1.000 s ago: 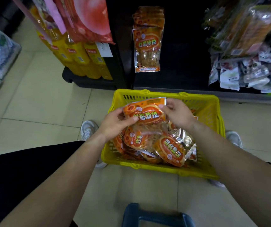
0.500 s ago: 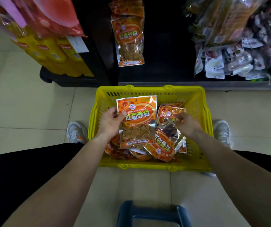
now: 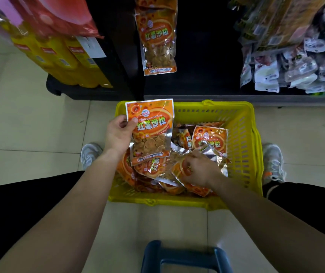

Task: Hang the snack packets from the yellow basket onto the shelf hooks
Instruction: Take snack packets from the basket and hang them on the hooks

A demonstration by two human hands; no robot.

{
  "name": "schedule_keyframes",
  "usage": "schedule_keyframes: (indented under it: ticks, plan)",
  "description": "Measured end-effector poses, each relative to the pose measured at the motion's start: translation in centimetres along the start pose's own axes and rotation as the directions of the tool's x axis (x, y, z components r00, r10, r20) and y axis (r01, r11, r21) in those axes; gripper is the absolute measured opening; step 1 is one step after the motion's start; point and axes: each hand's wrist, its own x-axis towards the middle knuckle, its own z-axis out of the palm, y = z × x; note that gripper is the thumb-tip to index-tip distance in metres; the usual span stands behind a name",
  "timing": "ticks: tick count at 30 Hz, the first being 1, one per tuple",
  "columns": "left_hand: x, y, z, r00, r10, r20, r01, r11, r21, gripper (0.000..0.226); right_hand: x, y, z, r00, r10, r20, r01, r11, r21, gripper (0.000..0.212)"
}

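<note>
Up goes the held packet (image 3: 150, 127): the left grip (image 3: 118, 134) has lifted it, so its top now covers the far left corner of the yellow basket (image 3: 242, 138). The right grip (image 3: 199, 170) has slid toward the near side of the pile of packets (image 3: 211, 142). The left grip holds its packet by the left edge, thumb on the front. The right grip has bent fingers down in the pile; I cannot tell if it has one. I think this is the picking-up step. Next the held packet must go up to the hanging packets (image 3: 155, 38) on the shelf, and its top must slip onto a hook. The packets are flat, shiny and crinkly, with a clear part showing round chips. The basket is hard plastic with slots
</note>
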Motion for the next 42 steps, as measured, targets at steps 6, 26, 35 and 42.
schedule_keyframes:
  ticks: [6,26,35,42]
  plan:
    - [-1.0,-0.1,-0.3,1.000,0.002,0.020,-0.002,1.000,-0.024,0.008,-1.8,0.0,1.3,0.995,0.073,0.074,-0.064,0.991,-0.118,0.077]
    - [-3.3,3.3,1.3,0.985,0.045,0.165,-0.035,0.997,-0.063,0.023,-5.2,-1.2,-13.5,0.979,-0.199,0.044,0.180,0.946,0.269,0.012]
    - [-4.7,3.0,3.6,0.899,-0.036,0.437,0.060,0.997,-0.042,0.022,-3.4,-0.7,-13.4,0.880,-0.110,-0.462,0.258,0.927,0.271,0.007]
    - [-4.8,1.9,4.7,0.861,-0.129,0.491,0.172,0.984,-0.042,0.020,-1.9,0.0,-12.0,0.855,0.066,-0.514,0.121,0.939,0.323,0.006]
